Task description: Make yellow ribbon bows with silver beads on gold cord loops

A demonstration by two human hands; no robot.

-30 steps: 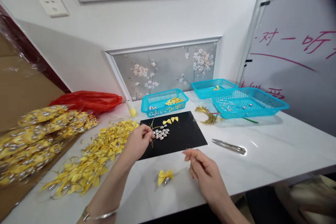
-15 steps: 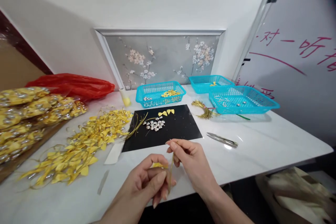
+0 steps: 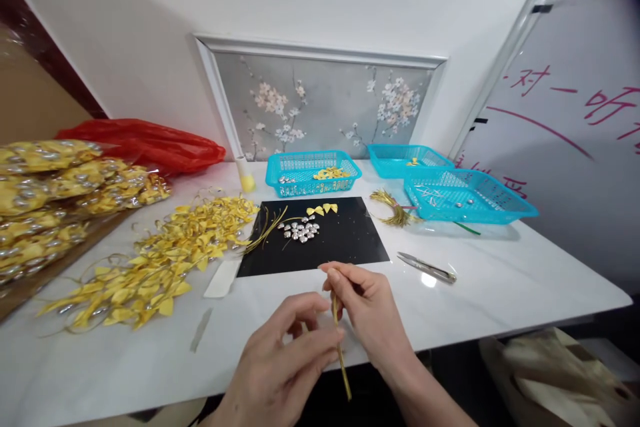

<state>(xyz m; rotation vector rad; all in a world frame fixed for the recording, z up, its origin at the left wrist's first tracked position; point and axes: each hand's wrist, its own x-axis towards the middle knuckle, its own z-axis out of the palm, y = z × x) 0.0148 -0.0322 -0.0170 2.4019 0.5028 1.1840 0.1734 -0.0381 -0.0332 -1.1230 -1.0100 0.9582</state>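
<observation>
My right hand (image 3: pixel 364 303) pinches the upper end of a thin gold cord (image 3: pixel 345 377) between thumb and forefinger. From there the cord hangs down past the front edge of the table. At its middle, my left hand (image 3: pixel 287 353) has its thumb and a lower finger on the cord, with the forefinger lifted away. Just beyond the hands lies a black mat (image 3: pixel 345 250), bearing a cluster of silver beads (image 3: pixel 303 232), several yellow petal-shaped pieces (image 3: pixel 323 209) and loose gold strands (image 3: pixel 265 230).
A heap of yellow-and-silver sprays (image 3: pixel 165 257) covers the left, beside bagged ones (image 3: pixel 55 193) and a red bag (image 3: pixel 145 147). Blue baskets (image 3: pixel 314 187) stand behind the mat and at right. Thread snips (image 3: pixel 427 268) and a gold strand bundle (image 3: pixel 393 210) lie right.
My left fingers have loosened and the forefinger has lifted; the yellow piece seen among them is out of sight. The cord's lower end now shows further down. The camera view has shifted slightly.
</observation>
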